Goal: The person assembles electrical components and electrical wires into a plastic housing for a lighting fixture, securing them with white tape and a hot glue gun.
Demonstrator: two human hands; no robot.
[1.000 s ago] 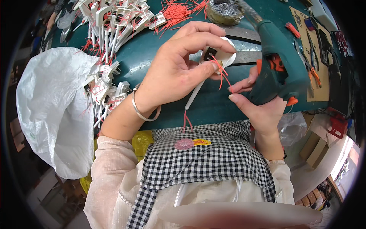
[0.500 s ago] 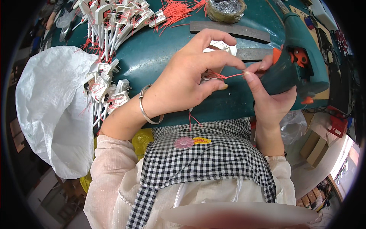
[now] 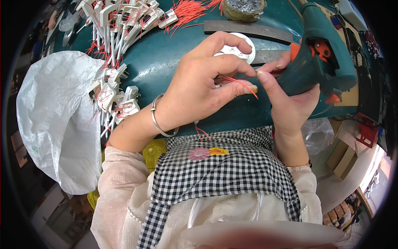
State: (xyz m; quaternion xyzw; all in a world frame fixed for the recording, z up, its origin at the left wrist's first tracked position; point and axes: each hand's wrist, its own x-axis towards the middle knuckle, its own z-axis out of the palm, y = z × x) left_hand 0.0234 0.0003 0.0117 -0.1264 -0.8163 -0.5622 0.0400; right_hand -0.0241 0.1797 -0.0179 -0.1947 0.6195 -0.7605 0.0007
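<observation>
Red wire (image 3: 242,83): a thin red strand is pinched between the thumb and forefinger of the left hand, over the middle of the desk; its free end is slanted down to the right, just beside the thumb of the right hand.
Small part: something small is enclosed in the left hand where the wire begins; its shape cannot be told, as it is hidden by the fingers.
Left hand (image 3: 199,89): it is held above the desk with the fingers (image 3: 232,66) curled and closed narrowly on the red wire; a silver bangle (image 3: 159,124) is worn at the wrist.
Right hand (image 3: 290,103): the fingers are wrapped around the grip of a teal glue gun, with the thumb stretched toward the left hand's fingertips, almost touching them.
Glue gun (image 3: 319,54): a teal body with orange parts is seen, held tilted, its upper end pointed away from the person.
White disc (image 3: 244,47): a round white piece is laid on the desk just behind the left hand, partly covered by it.
Dark strip (image 3: 248,28): a long flat grey strip is laid across the desk beyond the disc.
Desk (image 3: 157,62): a teal surface, bent by the lens.
White plugs (image 3: 112,95): many white plug pieces with red wires are heaped along the left and far side of the desk.
Loose red wires (image 3: 190,10): a bundle is spread at the far edge.
White bag (image 3: 54,116): a large plastic bag is hung open at the left of the desk.
Apron (image 3: 219,178): a black-and-white checked cloth is worn by the person, at the near edge.
</observation>
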